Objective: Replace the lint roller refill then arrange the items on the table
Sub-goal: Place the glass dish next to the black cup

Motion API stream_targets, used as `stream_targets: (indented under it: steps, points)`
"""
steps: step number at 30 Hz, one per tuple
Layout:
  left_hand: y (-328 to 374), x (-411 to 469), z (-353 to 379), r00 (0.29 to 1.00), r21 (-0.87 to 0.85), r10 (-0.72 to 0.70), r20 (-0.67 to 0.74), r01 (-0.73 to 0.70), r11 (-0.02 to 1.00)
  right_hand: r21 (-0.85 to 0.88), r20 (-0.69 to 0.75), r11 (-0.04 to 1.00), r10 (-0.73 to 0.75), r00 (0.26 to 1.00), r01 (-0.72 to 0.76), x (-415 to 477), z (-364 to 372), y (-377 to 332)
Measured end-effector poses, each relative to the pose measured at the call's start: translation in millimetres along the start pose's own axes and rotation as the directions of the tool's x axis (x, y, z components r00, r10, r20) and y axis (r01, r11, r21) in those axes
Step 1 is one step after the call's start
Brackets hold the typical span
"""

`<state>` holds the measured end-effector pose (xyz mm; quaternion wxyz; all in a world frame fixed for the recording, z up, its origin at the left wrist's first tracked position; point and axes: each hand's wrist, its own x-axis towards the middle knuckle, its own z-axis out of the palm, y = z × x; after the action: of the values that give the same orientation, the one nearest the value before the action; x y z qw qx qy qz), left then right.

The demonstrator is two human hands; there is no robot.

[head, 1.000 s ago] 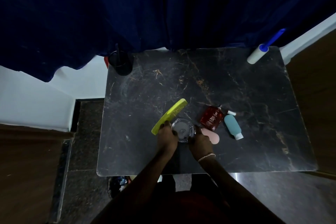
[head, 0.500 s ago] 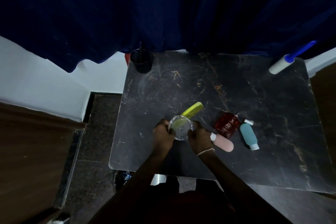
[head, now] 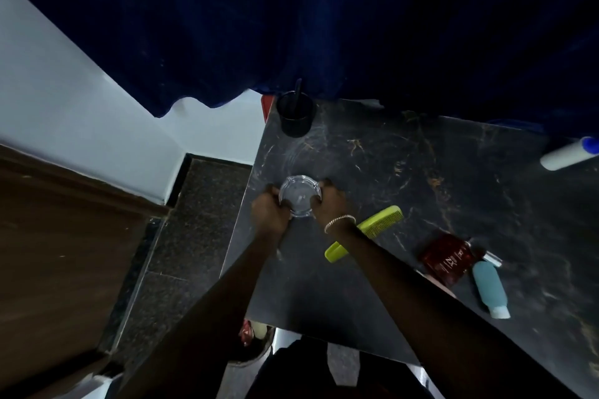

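Note:
A round clear glass dish (head: 299, 195) sits on the dark marble table (head: 437, 172) near its left edge. My left hand (head: 269, 212) grips the dish's left side and my right hand (head: 329, 201) grips its right side. A lime-green comb (head: 379, 223) lies under my right forearm. A dark red bottle (head: 449, 259) and a teal bottle with a white cap (head: 489, 288) lie to the right. The white lint roller with a blue handle (head: 569, 155) lies at the table's far right, partly cut off by the frame.
A black cup with a dark stick in it (head: 295, 113) stands at the table's back left corner, just beyond the dish. A dark blue curtain (head: 324, 26) hangs behind the table. The floor drops off left of the table edge. A pink item shows beside my right forearm.
Both hands have carried the glass dish from the front middle of the table, by the comb, toward the back left near the black cup. The camera view has swung left.

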<state>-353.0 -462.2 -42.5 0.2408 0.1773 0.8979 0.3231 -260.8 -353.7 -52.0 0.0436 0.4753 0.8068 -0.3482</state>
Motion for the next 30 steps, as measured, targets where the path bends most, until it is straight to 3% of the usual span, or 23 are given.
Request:
stream_targets:
  steps: [13, 26, 30]
  points:
    - [-2.5, 98.1, -9.3, 0.993, -0.049, -0.105, -0.055, 0.103, 0.993, 0.085, 0.027, 0.996, -0.019, 0.999, 0.017, 89.8, 11.4, -53.1]
    - [-5.4, 113.6, -8.8, 0.993, -0.006, -0.114, 0.002, 0.115, 0.993, 0.101, 0.073, 0.995, -0.010, 0.997, 0.002, 93.8, 6.2, -57.5]
    - [-5.2, 114.3, -8.7, 0.986, -0.090, -0.161, 0.032, 0.163, 0.982, 0.175, 0.109, 0.983, 0.030, 0.994, -0.049, 94.9, 5.7, -57.1]
